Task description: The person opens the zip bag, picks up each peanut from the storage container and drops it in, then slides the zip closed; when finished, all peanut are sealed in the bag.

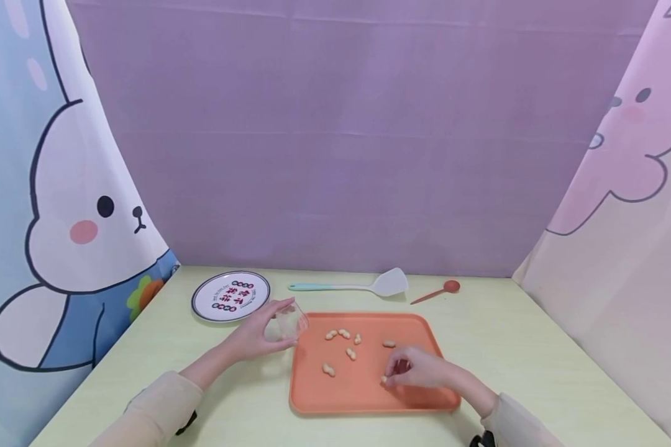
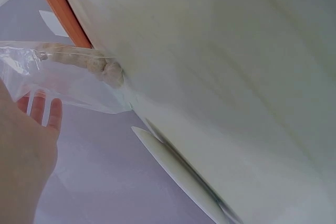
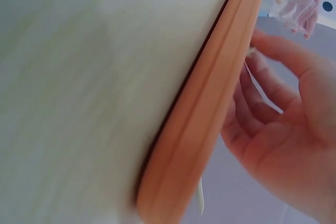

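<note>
My left hand [image 1: 260, 332] grips a clear plastic container [image 1: 288, 323] at the left edge of the orange tray [image 1: 374, 400]. Unshelled peanuts [image 2: 97, 62] lie along its lower side in the left wrist view. Over the right part of the tray, my right hand [image 1: 419, 367] pinches a peanut [image 1: 384, 379] between thumb and fingertips, mostly hidden by them. Several more peanuts [image 1: 351, 354] are scattered on the tray, mainly toward its left and middle, with one peanut [image 1: 389, 343] just beyond the right hand.
A white plate [image 1: 207, 301] with a dark rim and red print stands at the back left, close behind the left hand. Behind the tray lie a spatula [image 1: 390, 283] with a mint handle and a small red spoon [image 1: 451, 286]. A purple curtain [image 1: 335, 155] hangs along the table's back edge.
</note>
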